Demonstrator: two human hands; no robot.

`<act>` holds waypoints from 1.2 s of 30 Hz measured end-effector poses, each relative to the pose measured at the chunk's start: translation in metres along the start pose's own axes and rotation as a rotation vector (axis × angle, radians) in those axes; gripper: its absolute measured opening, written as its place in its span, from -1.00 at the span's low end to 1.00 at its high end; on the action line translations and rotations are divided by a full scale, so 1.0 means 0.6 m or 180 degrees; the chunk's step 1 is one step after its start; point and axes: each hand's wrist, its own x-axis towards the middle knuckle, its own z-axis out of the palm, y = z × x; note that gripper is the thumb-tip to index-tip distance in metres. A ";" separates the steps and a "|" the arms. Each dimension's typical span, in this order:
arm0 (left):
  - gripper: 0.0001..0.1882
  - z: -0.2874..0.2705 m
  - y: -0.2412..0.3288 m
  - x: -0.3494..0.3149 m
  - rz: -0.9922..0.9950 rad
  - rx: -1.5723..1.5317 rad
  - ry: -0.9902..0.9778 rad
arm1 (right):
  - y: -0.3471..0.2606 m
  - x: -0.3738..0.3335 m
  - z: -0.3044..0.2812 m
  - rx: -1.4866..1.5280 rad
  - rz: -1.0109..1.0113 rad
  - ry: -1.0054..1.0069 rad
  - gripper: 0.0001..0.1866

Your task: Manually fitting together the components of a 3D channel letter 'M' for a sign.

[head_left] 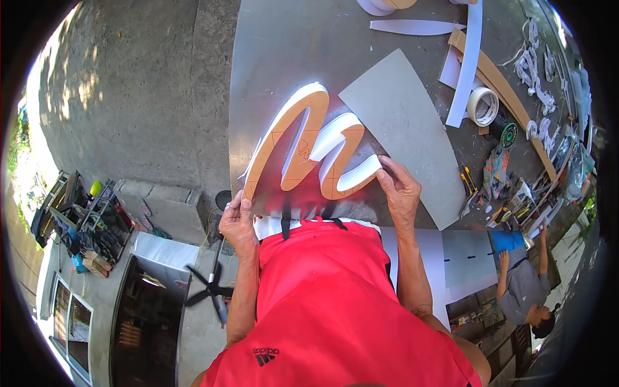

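Note:
A large script-style sign letter (300, 151) stands over the metal tabletop, with a tan face, tall white side walls and thin red lines drawn on the face. My left hand (238, 226) pinches its lower left end between thumb and fingers. At the opposite end, my right hand (401, 190) grips the tip of the right stroke, thumb on the near side. Under and beyond the letter the shiny metal tabletop (264, 71) reflects red. A grey flat sheet (403, 129) lies just right of the letter, close to my right hand.
Right of the sheet lie a white strip (467, 71), a tape roll (482, 106), a dark spool (508, 134), a yellow cutter (467, 177) and white scraps (532, 68). Another person (525, 284) is at the far right. A black fan (211, 286) stands left of my left forearm.

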 end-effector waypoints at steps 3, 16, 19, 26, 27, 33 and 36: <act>-0.64 -0.003 0.005 -0.002 -0.0115 -0.0015 -0.0068 | -0.005 -0.002 0.002 0.0111 0.0142 0.0069 -0.68; -0.68 -0.009 0.009 0.004 -0.0167 -0.0009 -0.0179 | 0.017 -0.001 0.000 0.0527 0.0169 0.0085 -0.71; -0.68 -0.008 0.011 0.004 -0.0144 0.0021 -0.0208 | 0.027 0.001 -0.004 0.0288 -0.0051 0.0088 -0.74; -0.69 -0.008 0.006 0.004 -0.0114 -0.0043 -0.0165 | 0.026 0.005 -0.007 0.0113 -0.0130 -0.0004 -0.74; -0.69 -0.008 0.005 0.004 -0.0123 -0.0067 -0.0146 | 0.027 0.004 -0.007 0.0132 -0.0150 0.0010 -0.74; -0.70 -0.010 0.002 0.003 -0.0083 -0.0100 -0.0168 | 0.022 0.005 -0.004 0.0004 -0.0142 0.0026 -0.73; -0.69 -0.007 0.007 0.003 -0.0129 -0.0049 -0.0144 | 0.021 0.009 -0.003 -0.0167 -0.0252 0.0030 -0.73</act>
